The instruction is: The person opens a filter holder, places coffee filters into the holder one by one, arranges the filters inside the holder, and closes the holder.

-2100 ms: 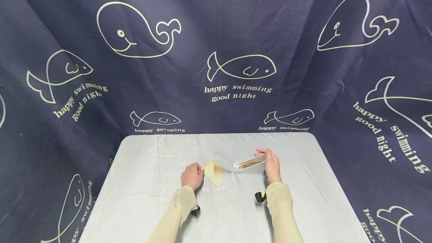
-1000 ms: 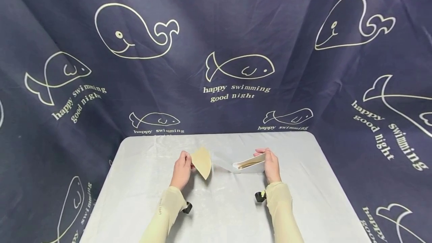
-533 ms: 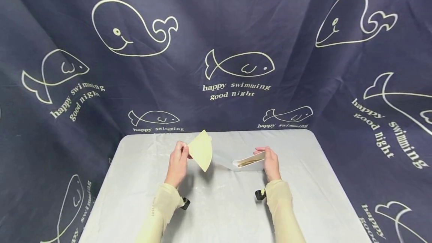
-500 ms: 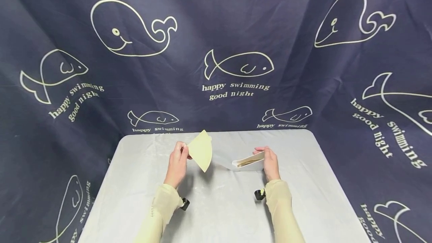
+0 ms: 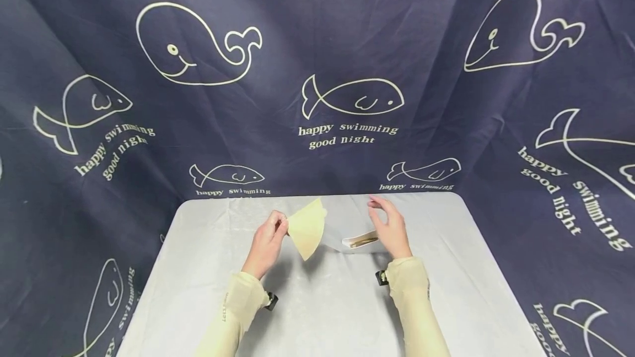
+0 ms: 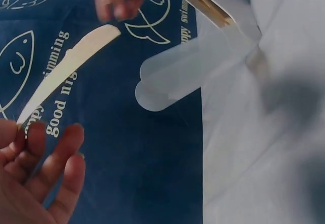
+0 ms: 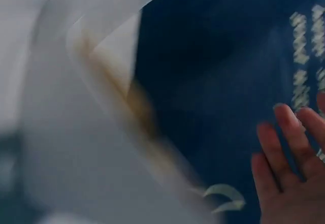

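Observation:
In the head view my left hand (image 5: 268,242) pinches a pale tan, fan-shaped paper coffee filter (image 5: 306,228) by its narrow end, above the table. Seen from the left wrist, the coffee filter (image 6: 71,64) appears nearly edge-on between thumb and forefinger. My right hand (image 5: 392,230) hovers over a white box (image 5: 371,247), fingers apart and touching nothing that I can see. More tan filters (image 5: 362,241) stand inside this box. Its translucent lid flap (image 6: 172,74) hangs open toward the left. The right wrist view shows the right hand (image 7: 289,173) apart from the blurred box.
A white cloth covers the table (image 5: 317,313), whose back edge meets a dark blue curtain (image 5: 278,125) printed with whales and fish. Small black devices are strapped at the left wrist (image 5: 271,301) and right wrist (image 5: 381,277).
My left hand picked the coffee filter up off the table, raised it and has now brought it slightly right. My right hand has let go of the box and risen above it.

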A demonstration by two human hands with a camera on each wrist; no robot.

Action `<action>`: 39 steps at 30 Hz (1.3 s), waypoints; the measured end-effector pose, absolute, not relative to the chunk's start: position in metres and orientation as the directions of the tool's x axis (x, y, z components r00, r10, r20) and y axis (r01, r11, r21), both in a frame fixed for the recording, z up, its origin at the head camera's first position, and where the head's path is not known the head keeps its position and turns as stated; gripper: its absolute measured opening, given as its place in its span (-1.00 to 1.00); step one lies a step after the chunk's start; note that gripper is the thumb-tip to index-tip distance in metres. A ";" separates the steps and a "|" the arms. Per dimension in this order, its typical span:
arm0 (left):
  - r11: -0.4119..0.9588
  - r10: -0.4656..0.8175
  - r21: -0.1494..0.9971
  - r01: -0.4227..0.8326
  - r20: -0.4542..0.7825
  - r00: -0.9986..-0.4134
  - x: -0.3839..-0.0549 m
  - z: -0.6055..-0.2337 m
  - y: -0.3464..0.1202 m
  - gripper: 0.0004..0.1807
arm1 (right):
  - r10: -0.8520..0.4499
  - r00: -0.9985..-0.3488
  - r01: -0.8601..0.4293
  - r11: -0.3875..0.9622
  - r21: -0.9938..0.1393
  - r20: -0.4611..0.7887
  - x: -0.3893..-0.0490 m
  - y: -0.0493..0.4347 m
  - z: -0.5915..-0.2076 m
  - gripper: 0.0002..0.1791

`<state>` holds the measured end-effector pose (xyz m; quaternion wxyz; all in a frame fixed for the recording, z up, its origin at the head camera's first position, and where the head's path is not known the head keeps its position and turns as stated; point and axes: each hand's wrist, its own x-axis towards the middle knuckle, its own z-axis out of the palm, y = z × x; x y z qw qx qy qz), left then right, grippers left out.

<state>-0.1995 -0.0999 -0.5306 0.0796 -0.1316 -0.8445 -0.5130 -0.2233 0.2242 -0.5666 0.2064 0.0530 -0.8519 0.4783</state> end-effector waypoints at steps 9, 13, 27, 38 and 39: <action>0.573 0.342 0.645 0.506 0.372 -0.863 -0.198 -0.529 -0.092 -0.84 | -0.348 -0.798 -0.597 0.571 -0.564 0.492 -0.215 0.169 -0.522 -0.51; 0.556 0.368 0.656 0.510 0.356 -0.859 -0.195 -0.525 -0.089 -0.86 | -0.393 -0.765 -0.642 0.533 -0.551 0.510 -0.212 0.157 -0.520 -0.81; 0.401 0.275 0.846 0.351 0.254 -0.927 -0.195 -0.554 -0.085 -0.92 | -0.133 -0.866 -0.497 0.353 -0.793 0.483 -0.205 0.157 -0.516 -0.96; 0.548 0.329 0.662 0.511 0.392 -0.859 -0.199 -0.549 -0.088 -0.87 | -0.266 -0.853 -0.522 0.403 -0.752 0.450 -0.212 0.157 -0.501 -0.72; 0.563 0.342 0.634 0.530 0.404 -0.848 -0.200 -0.549 -0.088 -0.87 | -0.287 -0.847 -0.530 0.401 -0.748 0.447 -0.213 0.156 -0.499 -0.71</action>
